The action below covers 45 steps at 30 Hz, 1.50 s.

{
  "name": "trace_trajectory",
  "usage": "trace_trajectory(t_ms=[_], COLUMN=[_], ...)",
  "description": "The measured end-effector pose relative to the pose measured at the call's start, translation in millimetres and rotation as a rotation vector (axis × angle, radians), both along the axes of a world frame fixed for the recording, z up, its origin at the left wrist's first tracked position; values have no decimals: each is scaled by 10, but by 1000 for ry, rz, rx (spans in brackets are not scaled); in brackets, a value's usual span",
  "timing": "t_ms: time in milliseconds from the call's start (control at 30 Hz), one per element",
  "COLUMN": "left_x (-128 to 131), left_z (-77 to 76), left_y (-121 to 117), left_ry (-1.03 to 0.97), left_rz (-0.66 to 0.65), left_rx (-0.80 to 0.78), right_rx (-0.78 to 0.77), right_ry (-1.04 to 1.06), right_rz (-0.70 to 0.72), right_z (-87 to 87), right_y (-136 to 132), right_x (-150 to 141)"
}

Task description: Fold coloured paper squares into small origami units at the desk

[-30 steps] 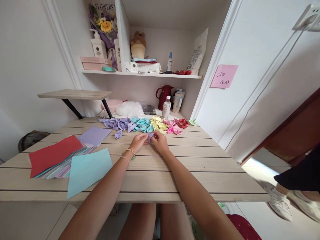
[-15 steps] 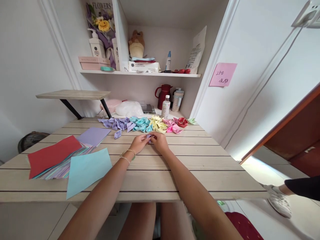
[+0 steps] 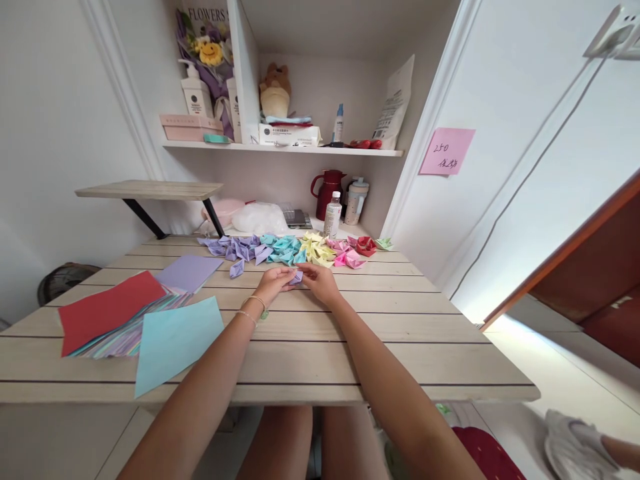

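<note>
A small folded piece of purple paper (image 3: 297,277) is pinched between my two hands, just above the middle of the table. My left hand (image 3: 273,281) grips it from the left, with bracelets at the wrist. From the right, the fingertips of my right hand (image 3: 320,281) close on its other side. Behind the hands lies a row of folded paper pieces: purple ones (image 3: 240,249), blue ones (image 3: 285,250), yellow ones (image 3: 316,250), pink ones (image 3: 349,259), a red one (image 3: 367,246) and a light green one (image 3: 385,244).
On the left lie a stack of coloured paper (image 3: 115,333) with a red sheet (image 3: 110,310) on top, a light blue sheet (image 3: 177,340) and purple sheets (image 3: 190,271). A bottle (image 3: 333,215) and a dark red jug (image 3: 329,190) stand at the back. A person's shoe (image 3: 575,450) is at lower right.
The fingers have shifted on the purple paper, and more of it shows between the hands. The other person's foot at right has moved nearer the lower right corner.
</note>
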<state>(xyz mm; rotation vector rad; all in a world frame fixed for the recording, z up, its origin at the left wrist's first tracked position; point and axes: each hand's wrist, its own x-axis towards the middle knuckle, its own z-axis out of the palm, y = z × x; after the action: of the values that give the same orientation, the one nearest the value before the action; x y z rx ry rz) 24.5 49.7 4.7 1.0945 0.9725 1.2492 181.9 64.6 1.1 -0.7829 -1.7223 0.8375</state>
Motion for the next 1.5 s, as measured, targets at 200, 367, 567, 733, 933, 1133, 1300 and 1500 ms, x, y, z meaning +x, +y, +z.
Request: trace_trajectory(t_ms=[200,367,567,733,933,1133,1300,1500], left_x=[-1,6,16,28,45,9,25,78], left_z=[-13,-9,-8,-14,-40,-21,7,16], left_y=[12,4,1,15,9,10,-18,-54], left_ry=[-102,-69,63,35,169,459,531,589], left_rz=[103,145,224,192,160,193,201,209], left_rx=[56,106,164,157,256,519,563,570], right_rx=[-201,-302,-278,-239,-159,100,93,66], right_ry=[197,176,110,137,-41,-242,-255,-227], right_rz=[-37,87,57,24,-63,-184,-202,-322], right_z=[-30,-43,-74,-101,-78,-14,4,50], right_y=[33,1,-7,18,34,-1,-42,-100], right_x=[-2,-28,-80,-88,1,52,25,-8])
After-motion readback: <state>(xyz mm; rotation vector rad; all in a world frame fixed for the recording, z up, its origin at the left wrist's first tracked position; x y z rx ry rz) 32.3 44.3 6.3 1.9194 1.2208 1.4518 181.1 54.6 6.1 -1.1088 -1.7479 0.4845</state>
